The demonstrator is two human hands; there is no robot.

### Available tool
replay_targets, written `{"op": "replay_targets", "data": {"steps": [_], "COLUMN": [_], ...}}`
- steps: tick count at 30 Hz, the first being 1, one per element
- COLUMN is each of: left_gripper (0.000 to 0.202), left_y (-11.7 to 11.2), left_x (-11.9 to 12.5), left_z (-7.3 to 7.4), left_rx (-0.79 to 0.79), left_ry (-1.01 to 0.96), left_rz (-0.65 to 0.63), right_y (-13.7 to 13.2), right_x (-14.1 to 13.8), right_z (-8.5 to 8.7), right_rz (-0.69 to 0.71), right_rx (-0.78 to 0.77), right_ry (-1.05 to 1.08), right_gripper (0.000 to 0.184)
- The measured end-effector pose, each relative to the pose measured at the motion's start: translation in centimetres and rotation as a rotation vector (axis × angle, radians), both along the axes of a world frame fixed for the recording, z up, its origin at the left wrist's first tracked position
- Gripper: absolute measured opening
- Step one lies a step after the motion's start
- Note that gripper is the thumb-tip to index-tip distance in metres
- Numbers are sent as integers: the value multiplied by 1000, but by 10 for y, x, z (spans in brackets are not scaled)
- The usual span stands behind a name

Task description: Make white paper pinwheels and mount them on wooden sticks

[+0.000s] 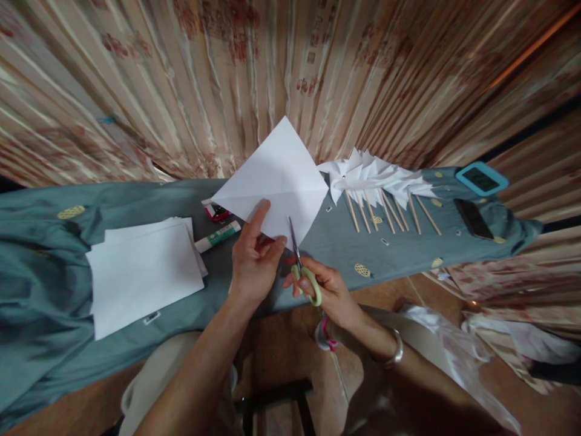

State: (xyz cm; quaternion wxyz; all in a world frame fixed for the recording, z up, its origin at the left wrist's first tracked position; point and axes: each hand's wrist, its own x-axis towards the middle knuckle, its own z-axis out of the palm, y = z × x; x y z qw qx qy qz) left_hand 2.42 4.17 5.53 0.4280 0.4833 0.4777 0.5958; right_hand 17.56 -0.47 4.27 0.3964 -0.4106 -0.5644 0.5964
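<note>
Left hand (254,263) holds sheet (276,172), right hand (329,290) holds scissors (300,263).
Sheet is tilted like a diamond, raised over the table's (40,284) near edge; left thumb and fingers pinch its lower corner and cover it. Right fingers are curled through the green handles, blades narrow, tips at the sheet's lower edge; can't tell if they're cutting in. Bare cloth lies between paper stack (140,275) and pinwheels (376,175). Glue stick (218,236) is just beside the stack; red item (216,212) is half hidden behind the sheet. Phones (474,219) sit far right.

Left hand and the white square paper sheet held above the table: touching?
Touching. Head view: the left hand pinches the white square paper sheet at its lower corner, thumb across its front. The right hand grips green-handled scissors.
</note>
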Motion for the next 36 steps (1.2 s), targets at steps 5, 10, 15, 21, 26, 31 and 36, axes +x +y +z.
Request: {"op": "replay_targets", "data": {"steps": [5,10,15,21,26,31,36], "left_gripper": [59,59,59,60,58,58,57], "left_y": [-3,-5,-5,-5,-4,-3,-2], "left_x": [3,4,4,3,2,1,0], "left_z": [2,4,6,5,3,2,-5], "left_rx": [-13,-27,-39,-43,-20,-5,32], "left_ry": [36,30,22,35,46,52,62], "left_rz": [-2,4,-11,-6,-9,-10,-17], "right_y": [1,2,1,0,-1,-1,-1], "right_x": [1,0,0,0,-1,-2,-2], "right_z": [1,1,1,-3,-7,-4,-3], "right_rz": [-15,-18,-22,-18,-25,-35,-40], "right_rx": [21,20,5,-15,-36,-57,-66], "right_ry": [-9,-4,-3,22,38,45,43], "right_gripper": [40,39,36,36,35,38,41]}}
